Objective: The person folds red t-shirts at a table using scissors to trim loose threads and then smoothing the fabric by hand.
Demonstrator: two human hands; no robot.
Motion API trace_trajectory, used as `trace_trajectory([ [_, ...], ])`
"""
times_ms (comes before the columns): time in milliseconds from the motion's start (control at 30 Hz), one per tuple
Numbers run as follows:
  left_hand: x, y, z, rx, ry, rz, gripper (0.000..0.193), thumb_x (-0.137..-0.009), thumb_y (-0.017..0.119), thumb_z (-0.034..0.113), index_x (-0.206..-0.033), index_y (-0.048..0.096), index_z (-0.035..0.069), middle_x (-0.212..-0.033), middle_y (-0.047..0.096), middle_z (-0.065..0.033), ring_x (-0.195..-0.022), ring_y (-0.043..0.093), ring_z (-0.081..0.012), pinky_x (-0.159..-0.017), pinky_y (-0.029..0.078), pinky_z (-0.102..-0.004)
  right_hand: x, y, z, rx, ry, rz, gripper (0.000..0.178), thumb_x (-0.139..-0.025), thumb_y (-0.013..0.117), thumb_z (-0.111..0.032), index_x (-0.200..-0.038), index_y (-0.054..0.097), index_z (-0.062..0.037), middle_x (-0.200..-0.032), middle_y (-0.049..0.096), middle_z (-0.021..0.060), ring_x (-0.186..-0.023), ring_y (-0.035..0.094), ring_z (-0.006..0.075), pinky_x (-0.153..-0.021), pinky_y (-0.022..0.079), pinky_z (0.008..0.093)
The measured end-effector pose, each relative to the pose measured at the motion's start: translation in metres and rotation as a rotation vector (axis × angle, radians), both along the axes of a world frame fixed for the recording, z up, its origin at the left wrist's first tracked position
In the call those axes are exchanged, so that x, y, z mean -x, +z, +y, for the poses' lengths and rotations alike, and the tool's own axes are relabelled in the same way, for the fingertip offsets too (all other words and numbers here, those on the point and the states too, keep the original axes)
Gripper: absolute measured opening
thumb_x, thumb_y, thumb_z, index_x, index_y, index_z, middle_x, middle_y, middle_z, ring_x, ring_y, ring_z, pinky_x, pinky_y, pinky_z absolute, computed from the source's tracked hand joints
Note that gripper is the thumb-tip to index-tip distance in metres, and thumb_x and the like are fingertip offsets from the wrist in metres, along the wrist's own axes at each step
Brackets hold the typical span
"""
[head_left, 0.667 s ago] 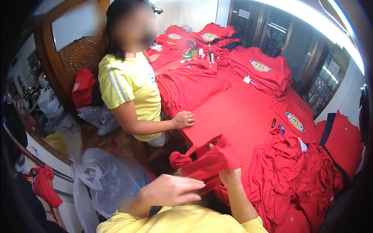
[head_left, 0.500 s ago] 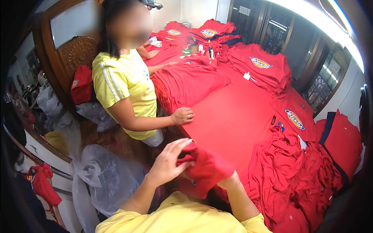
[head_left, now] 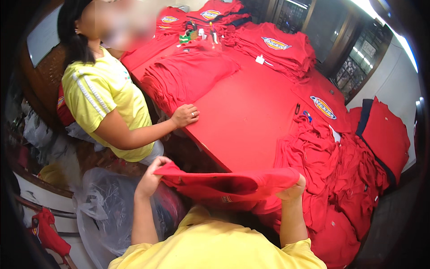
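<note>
A red garment is stretched between my two hands, its upper edge pulled nearly straight and a dark opening showing below it. A small emblem shows on its front. At its left corner my left hand is closed on the cloth, the thumb and fingers pinching it. My right hand grips the right end, its fingers wrapped round the fabric. The garment hangs in front of my yellow shirt, near the edge of the red-topped table.
A co-worker in a yellow shirt stands at the left, one hand on the table edge. Folded red shirts lie at the back, a crumpled red heap at the right. Near it are small black snips. A clear plastic bag stands lower left.
My hands have moved apart, left hand leftward and right hand rightward and up, spreading the bunched garment wide. The view has shifted to the right.
</note>
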State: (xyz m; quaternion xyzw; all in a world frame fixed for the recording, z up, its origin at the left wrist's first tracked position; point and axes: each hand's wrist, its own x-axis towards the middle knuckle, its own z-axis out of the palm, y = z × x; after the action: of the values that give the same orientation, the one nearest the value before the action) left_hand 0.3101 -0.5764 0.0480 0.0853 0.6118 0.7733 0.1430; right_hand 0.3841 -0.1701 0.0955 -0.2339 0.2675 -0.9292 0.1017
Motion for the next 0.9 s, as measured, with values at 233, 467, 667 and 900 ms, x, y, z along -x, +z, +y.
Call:
trace_trajectory([
  [233, -0.005, 0.023, 0.053, 0.257, -0.702, 0.063, 0.08, -0.08, 0.07, 0.006, -0.148, 0.029, 0.006, -0.15, 0.031, -0.0109, -0.136, 0.034, -0.0186, -0.111, 0.029, -0.0326, -0.01, 0.028, 0.002, -0.328, -0.121, 0.074, 0.088, -0.086, 0.057, -0.055, -0.145, 0.026, 0.0026, -0.149, 0.033, 0.0187, -0.134, 0.038, 0.0355, -0.1, 0.041, 0.0517],
  [467, 0.024, -0.026, 0.045, 0.741, 0.37, 0.329, 0.033, -0.091, 0.059, 0.025, -0.116, 0.062, 0.004, -0.089, 0.07, -0.0139, -0.082, 0.068, -0.0276, -0.076, 0.051, -0.0382, -0.011, 0.031, 0.032, -0.025, -0.37, 0.004, 0.04, -0.095, 0.053, -0.019, -0.129, 0.05, 0.001, -0.123, 0.06, 0.0167, -0.109, 0.06, 0.0374, -0.095, 0.049, 0.0505],
  [667, 0.029, -0.014, 0.032, -0.247, 0.101, -0.141, 0.033, -0.099, 0.045, 0.026, -0.111, 0.059, -0.002, -0.105, 0.067, -0.0113, -0.093, 0.064, -0.0226, -0.087, 0.048, -0.0352, 0.002, 0.019, 0.015, -0.174, -0.26, -0.071, 0.043, -0.094, 0.054, -0.018, -0.128, 0.049, 0.0084, -0.124, 0.058, 0.022, -0.111, 0.059, 0.0366, -0.092, 0.049, 0.0509],
  [900, 0.027, 0.031, 0.037, -0.294, 0.149, 0.143, 0.034, -0.087, 0.058, -0.001, -0.121, 0.052, 0.0, -0.113, 0.063, -0.0145, -0.102, 0.061, -0.0195, -0.092, 0.046, -0.0322, 0.014, 0.008, 0.033, -0.044, -0.542, -0.057, 0.042, -0.1, 0.041, -0.034, -0.122, 0.055, -0.002, -0.099, 0.062, 0.0121, -0.091, 0.057, 0.0256, -0.09, 0.042, 0.0444],
])
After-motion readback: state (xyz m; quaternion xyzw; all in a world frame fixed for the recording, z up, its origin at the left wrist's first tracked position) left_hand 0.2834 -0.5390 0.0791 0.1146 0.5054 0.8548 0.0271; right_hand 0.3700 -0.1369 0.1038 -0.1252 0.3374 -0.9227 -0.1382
